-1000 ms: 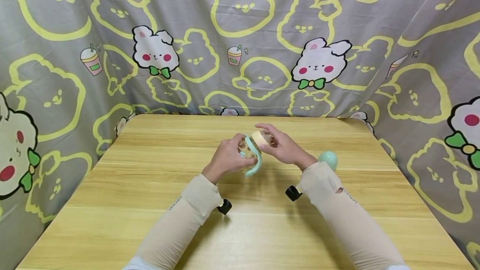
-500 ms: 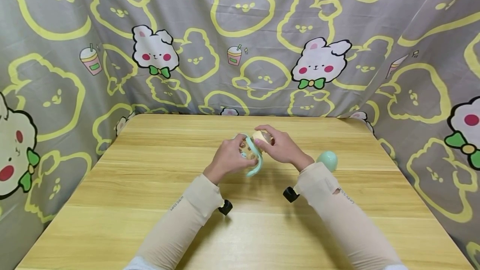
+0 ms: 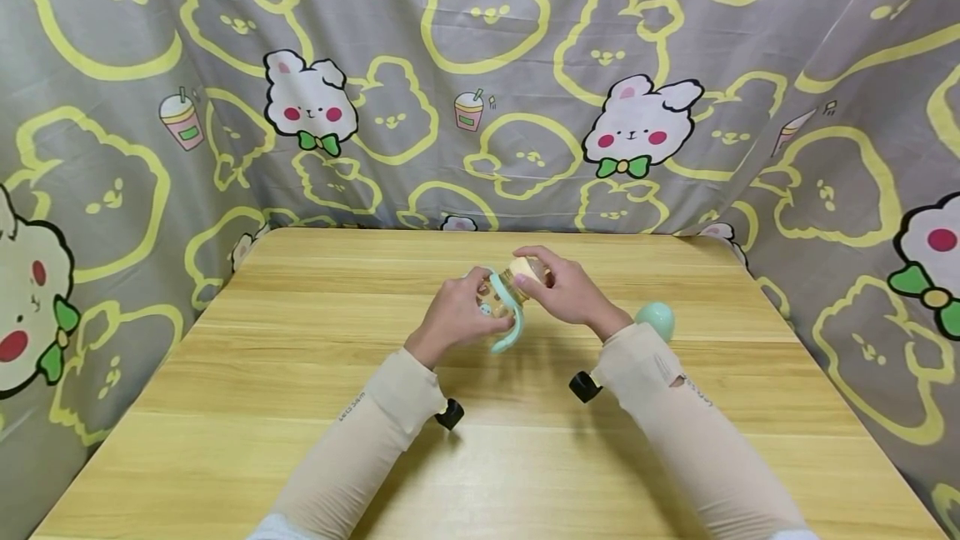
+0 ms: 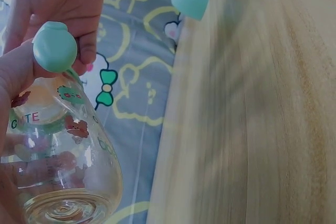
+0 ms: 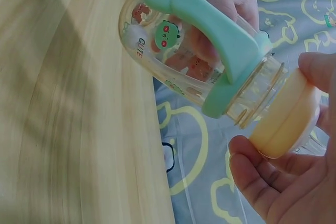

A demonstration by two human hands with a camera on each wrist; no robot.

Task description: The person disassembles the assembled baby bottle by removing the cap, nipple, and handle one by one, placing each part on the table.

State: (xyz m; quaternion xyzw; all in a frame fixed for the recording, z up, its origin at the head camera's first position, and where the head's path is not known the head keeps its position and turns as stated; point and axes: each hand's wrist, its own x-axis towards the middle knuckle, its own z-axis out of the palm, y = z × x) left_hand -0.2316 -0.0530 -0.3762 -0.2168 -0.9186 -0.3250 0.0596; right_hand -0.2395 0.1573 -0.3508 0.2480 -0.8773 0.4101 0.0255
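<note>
A clear baby bottle with cartoon prints and a mint two-armed handle is tilted above the table. My left hand grips its body, fingers and thumb curled round it. A pale yellow collar ring is pinched between the thumb and fingers of my right hand. In the right wrist view the bottle's threaded neck shows bare, with a small gap between it and the ring. A clear teat part shows beyond the ring, partly hidden by the right hand. The mint dome cap stands beside the right wrist.
The wooden table spreads under both arms. A grey curtain with yellow outlines and rabbits encloses its back and sides. Black wrist cameras hang below each sleeve cuff.
My right hand turned at the collar ring, then shifted slightly up and away from the bottle. More of the bottle's neck now shows. The left hand has stayed nearly still.
</note>
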